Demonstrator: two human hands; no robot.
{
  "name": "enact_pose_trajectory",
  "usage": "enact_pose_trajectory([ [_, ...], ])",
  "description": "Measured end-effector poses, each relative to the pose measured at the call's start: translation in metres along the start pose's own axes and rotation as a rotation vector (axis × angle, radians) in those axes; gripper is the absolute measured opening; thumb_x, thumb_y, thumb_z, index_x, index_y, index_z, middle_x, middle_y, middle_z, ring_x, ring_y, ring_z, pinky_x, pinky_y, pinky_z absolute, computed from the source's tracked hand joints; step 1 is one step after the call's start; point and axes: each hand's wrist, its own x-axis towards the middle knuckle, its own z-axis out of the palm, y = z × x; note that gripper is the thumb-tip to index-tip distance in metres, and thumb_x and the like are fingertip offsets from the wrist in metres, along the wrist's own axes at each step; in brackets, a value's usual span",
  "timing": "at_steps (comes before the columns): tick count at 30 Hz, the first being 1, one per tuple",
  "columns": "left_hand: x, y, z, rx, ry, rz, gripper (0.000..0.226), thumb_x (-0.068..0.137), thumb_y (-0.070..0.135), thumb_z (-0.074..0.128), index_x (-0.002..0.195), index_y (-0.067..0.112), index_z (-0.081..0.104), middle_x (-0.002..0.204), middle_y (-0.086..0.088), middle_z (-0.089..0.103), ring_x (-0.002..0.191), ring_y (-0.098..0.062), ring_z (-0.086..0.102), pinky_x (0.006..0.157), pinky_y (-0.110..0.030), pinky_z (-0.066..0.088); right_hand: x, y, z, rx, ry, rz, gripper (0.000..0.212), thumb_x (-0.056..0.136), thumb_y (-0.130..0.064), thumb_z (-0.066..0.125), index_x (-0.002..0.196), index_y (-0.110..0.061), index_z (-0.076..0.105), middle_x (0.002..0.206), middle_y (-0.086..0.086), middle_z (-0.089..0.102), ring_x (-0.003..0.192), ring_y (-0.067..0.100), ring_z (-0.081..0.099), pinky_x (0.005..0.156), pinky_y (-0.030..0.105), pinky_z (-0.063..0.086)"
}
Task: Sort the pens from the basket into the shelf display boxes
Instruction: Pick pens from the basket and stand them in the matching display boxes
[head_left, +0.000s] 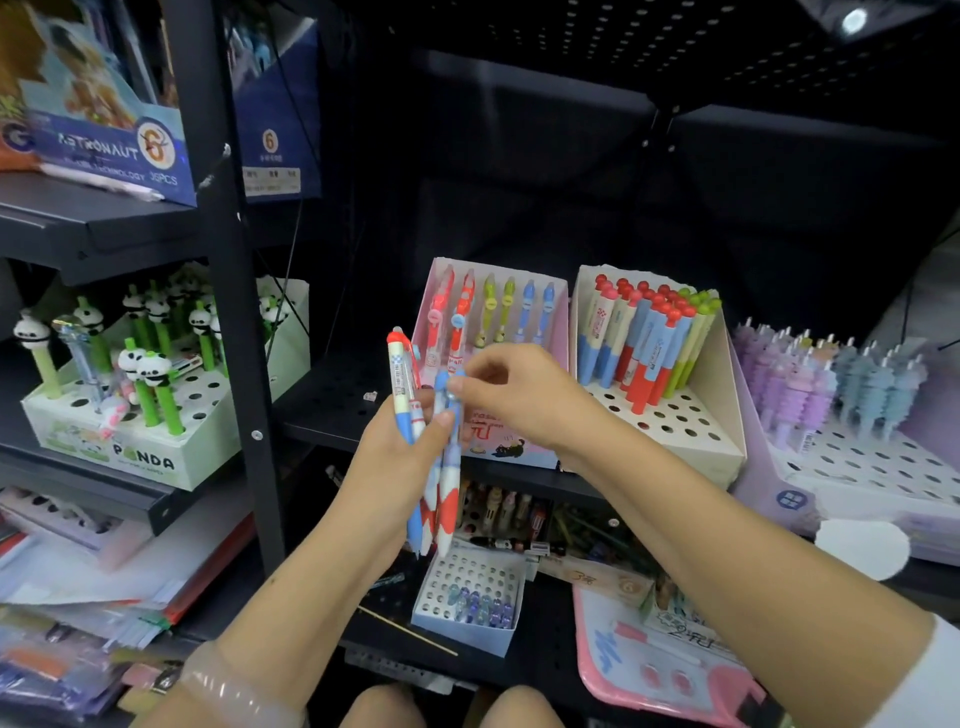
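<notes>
Fingers of left hand (400, 441) clamp pens (434, 457); right hand (511, 395) pinches one top before pink box (556, 332).

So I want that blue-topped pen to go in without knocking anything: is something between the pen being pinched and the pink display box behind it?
Nothing visible. The right hand pinches the blue-topped pen directly before the pink display box, with open air between.

Stationery shop, stocked pen shelves

Beyond the fingers (457, 387), black metal shelving (244, 332) carries cardboard display boxes (670, 415) of novelty pens standing in punched holes; left of them, a "PANDA" box (130, 447); above that, a carton marked "36PCS" (111, 156).
</notes>
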Motion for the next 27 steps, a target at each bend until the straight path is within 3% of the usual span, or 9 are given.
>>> enact_pose_trajectory([
  [3,0.005,0.001,-0.002,-0.062,0.032,-0.046,0.016,0.094,0.016,0.051,0.105,0.024,0.061,0.087,0.006,0.074,0.081,-0.009,0.069,0.067,-0.023,0.052,0.003,0.006,-0.014,0.160,0.094,0.041,0.010,0.094,-0.030,0.053,0.095,-0.021,0.059,0.087,-0.004,0.067,0.080,0.008,0.064,0.063,0.017,0.052],
  [5,0.007,0.002,-0.001,-0.054,0.059,-0.041,0.016,0.096,0.010,0.047,0.104,0.017,0.059,0.081,0.004,0.073,0.076,-0.008,0.070,0.066,-0.021,0.055,0.012,0.007,-0.032,0.272,0.247,0.044,0.009,0.096,-0.024,0.049,0.099,-0.018,0.055,0.082,-0.003,0.066,0.071,0.006,0.066,0.056,0.014,0.053],
  [8,0.009,0.004,0.000,-0.100,0.079,-0.046,0.018,0.096,0.012,0.046,0.112,0.011,0.054,0.085,-0.002,0.070,0.071,-0.014,0.070,0.063,-0.023,0.057,0.033,0.010,-0.062,0.200,0.530,-0.056,0.006,0.097,-0.018,0.047,0.098,-0.014,0.051,0.078,0.000,0.065,0.071,0.013,0.068,0.065,0.024,0.057],
  [10,0.011,0.007,0.001,-0.093,0.083,-0.047,0.018,0.097,0.015,0.046,0.113,0.015,0.054,0.081,0.000,0.070,0.066,-0.014,0.069,0.058,-0.023,0.055,0.047,0.014,-0.074,0.056,0.608,-0.113,0.002,0.096,-0.018,0.050,0.096,-0.017,0.050,0.078,0.001,0.065,0.075,0.015,0.068,0.071,0.026,0.056],
  [14,0.015,0.011,0.001,-0.074,0.090,-0.047,0.010,0.096,0.019,0.047,0.102,0.024,0.055,0.069,0.004,0.070,0.056,-0.011,0.064,0.052,-0.022,0.052,0.070,0.023,-0.073,-0.153,0.578,-0.100,0.011,0.096,-0.018,0.050,0.103,-0.010,0.051,0.082,0.007,0.065,0.072,0.016,0.063,0.066,0.028,0.053],
  [22,0.011,0.008,-0.006,-0.104,0.073,-0.085,0.010,0.097,0.018,0.046,0.102,0.020,0.055,0.065,0.004,0.068,0.050,-0.006,0.054,0.048,-0.019,0.048,0.084,0.042,-0.045,-0.373,0.342,0.084,0.008,0.097,-0.008,0.042,0.099,-0.006,0.050,0.058,-0.005,0.050,0.053,0.006,0.047,0.042,0.015,0.034],
  [25,0.011,0.009,-0.008,-0.130,0.056,-0.112,0.011,0.097,0.015,0.045,0.103,0.017,0.054,0.069,0.001,0.069,0.050,-0.006,0.053,0.047,-0.019,0.046,0.086,0.034,-0.046,-0.471,0.296,0.157,0.011,0.096,-0.009,0.044,0.086,-0.009,0.049,0.060,-0.004,0.049,0.057,0.014,0.049,0.042,0.018,0.030],
  [27,0.010,0.010,-0.008,-0.109,0.039,-0.111,0.012,0.097,0.016,0.045,0.101,0.017,0.056,0.073,0.000,0.069,0.051,-0.006,0.053,0.050,-0.020,0.046,0.082,0.030,-0.048,-0.523,0.321,0.172,0.009,0.094,-0.014,0.049,0.094,-0.005,0.053,0.073,0.002,0.053,0.069,0.020,0.054,0.047,0.023,0.030],
])
